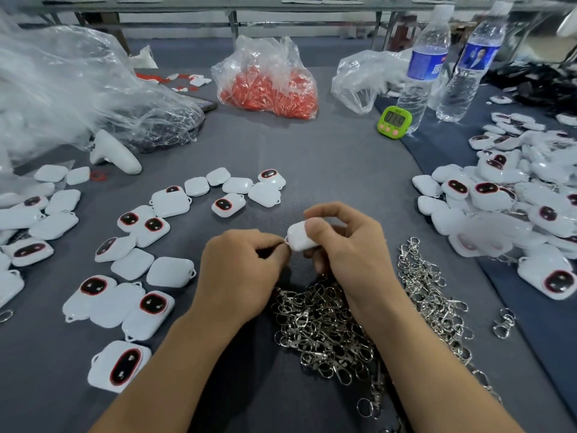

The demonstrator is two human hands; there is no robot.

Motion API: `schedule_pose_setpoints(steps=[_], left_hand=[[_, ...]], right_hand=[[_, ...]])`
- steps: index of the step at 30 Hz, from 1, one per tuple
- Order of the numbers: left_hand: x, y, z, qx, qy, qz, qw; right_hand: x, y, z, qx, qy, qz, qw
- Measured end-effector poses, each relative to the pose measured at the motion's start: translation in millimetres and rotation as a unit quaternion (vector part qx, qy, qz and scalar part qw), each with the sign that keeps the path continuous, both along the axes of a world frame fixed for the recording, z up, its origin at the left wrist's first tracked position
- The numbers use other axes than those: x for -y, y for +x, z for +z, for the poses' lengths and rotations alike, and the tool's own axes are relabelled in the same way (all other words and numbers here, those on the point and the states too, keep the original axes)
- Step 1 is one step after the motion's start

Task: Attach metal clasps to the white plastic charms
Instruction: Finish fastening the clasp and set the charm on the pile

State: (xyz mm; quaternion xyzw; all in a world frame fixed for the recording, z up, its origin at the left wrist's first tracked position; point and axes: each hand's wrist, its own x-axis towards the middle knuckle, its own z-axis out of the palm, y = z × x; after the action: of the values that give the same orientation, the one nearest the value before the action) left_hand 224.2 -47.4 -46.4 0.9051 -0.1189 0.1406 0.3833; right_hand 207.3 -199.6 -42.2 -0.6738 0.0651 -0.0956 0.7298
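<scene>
My right hand (pixel 346 245) holds a white plastic charm (pixel 299 237) between thumb and fingers, its small loop pointing left. My left hand (pixel 240 270) is pinched tight against that loop; whatever it grips is hidden by the fingers. Both hands hover above a heap of silver metal clasps (pixel 337 326) near the table's front. Loose white charms (pixel 162 270), some showing a dark red-rimmed face, lie scattered to the left. A bigger pile of charms (pixel 512 207) lies on the right.
A clear bag of red parts (pixel 268 85) sits at the back centre, crumpled plastic bags (pixel 62 89) at the left. Two water bottles (pixel 427 64) and a green timer (pixel 394 120) stand back right. A white handheld device (pixel 115 151) lies left. The cloth is grey.
</scene>
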Motion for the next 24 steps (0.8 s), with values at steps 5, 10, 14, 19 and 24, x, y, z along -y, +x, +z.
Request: schedule_pose_setpoints(steps=[5, 10, 14, 19, 24], left_hand=[[2.0, 3.5, 3.2, -0.095, -0.223, -0.011, 0.97], [-0.2, 0.0, -2.0, 0.135, 0.129, 0.004, 0.982], [-1.3, 3.6, -6.1, 0.169, 0.161, 0.026, 0.972], [-5.1, 9.7, -9.9, 0.091, 0.102, 0.12, 0.983], [-6.3, 13.4, -13.2, 0.047, 0.125, 0.132, 0.982]], right_hand=[[3.0, 1.8, 1.8, -0.038, 0.072, 0.013, 0.997], [3.0, -1.5, -0.7, -0.007, -0.036, 0.024, 0.999], [4.6, -5.0, -1.4, 0.016, -0.222, 0.053, 0.973], [26.0, 2.3, 9.3, 0.002, 0.058, 0.02, 0.998], [64.2, 1.6, 11.0, 0.054, 0.322, -0.034, 0.944]])
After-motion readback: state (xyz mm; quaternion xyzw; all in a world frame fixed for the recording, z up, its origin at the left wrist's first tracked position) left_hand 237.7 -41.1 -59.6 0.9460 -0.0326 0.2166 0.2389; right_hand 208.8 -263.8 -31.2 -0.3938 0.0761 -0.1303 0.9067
